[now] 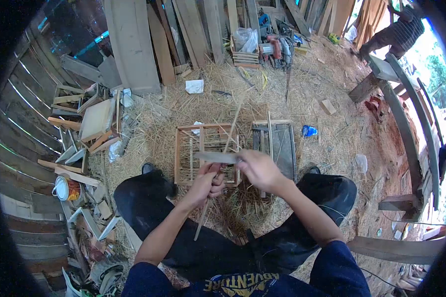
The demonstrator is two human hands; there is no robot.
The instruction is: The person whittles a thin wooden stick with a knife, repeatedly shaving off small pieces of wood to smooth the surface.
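Gripping a thin stick (218, 166) in a closed fist, the left hand (206, 185) holds it at a slant, its lower end above the lap and its upper end rising past the small slatted wooden cage (183, 148). The right hand (258, 168) is curled shut around the handle of a knife (215, 157), whose flat blade points left and lies across the stick just above the left fist. The cage stands on the straw-covered floor (183, 109) between the knees, with a dark-panelled frame (282, 146) just beside it. A paint tin (67, 188) sits among wood scraps far left; another person (399, 32) works well apart, upper right.
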